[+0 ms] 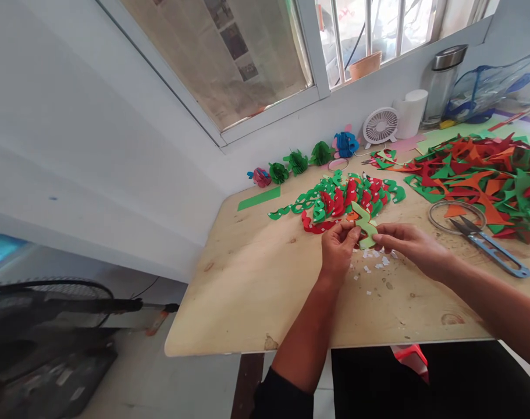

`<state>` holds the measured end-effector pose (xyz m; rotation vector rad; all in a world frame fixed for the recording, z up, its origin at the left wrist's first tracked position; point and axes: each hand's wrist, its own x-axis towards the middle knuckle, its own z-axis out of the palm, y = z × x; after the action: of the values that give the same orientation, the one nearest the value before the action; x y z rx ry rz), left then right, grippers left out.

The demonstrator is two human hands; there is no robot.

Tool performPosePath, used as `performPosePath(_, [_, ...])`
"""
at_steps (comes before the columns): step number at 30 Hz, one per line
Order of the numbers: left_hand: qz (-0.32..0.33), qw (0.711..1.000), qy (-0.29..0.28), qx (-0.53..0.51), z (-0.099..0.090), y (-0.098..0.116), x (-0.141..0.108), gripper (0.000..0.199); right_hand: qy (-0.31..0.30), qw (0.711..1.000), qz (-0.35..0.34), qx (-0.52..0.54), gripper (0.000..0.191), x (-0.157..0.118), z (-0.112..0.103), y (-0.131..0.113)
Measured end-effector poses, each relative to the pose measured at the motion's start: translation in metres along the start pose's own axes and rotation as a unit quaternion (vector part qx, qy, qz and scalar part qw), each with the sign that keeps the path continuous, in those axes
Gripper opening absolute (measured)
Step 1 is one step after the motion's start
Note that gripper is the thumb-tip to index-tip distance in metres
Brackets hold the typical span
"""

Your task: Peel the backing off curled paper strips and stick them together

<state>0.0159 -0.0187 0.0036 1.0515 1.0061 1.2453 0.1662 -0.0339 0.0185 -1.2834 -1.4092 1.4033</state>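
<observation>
Between my two hands is a light green paper cutout (pixel 367 231) with a wavy outline and a thin reddish edge. My left hand (pixel 338 243) pinches its left side between thumb and fingers. On its lower right, my right hand (pixel 399 241) grips the edge, also closed. Just beyond them lies a pile of red and green curved paper cutouts (pixel 334 195) dotted with small white squares. Small white paper bits (pixel 380 263) are scattered on the table below my hands.
Blue thread snips (pixel 494 247) and a metal ring (pixel 437 216) lie right, beside a heap of red, orange and green paper scraps (pixel 487 174). Along the wall stand green paper balls (pixel 297 163), a small white fan (pixel 380 125) and a glass bottle (pixel 441 87). A green strip (pixel 259 198) lies left.
</observation>
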Motion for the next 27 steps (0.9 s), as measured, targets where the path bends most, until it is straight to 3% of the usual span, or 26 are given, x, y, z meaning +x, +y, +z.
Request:
performPosePath(11, [0.017,1.0,-0.009,-0.005,0.0038,0.0015,-0.0025,0.027,-0.039,0.996,0.018,0.074,0.034,0.0009,0.0015,0.0053])
performPosePath(15, [0.024,1.0,-0.013,-0.009,0.0036,0.0021,-0.0043,0.029,-0.018,0.996,0.011,0.085,0.037,0.0025,0.0004,0.0082])
performPosePath(27, [0.082,0.986,-0.112,0.096,-0.0054,-0.0018,-0.0043,0.021,0.036,0.995,-0.017,0.087,0.042,0.0019,-0.0033,0.0037])
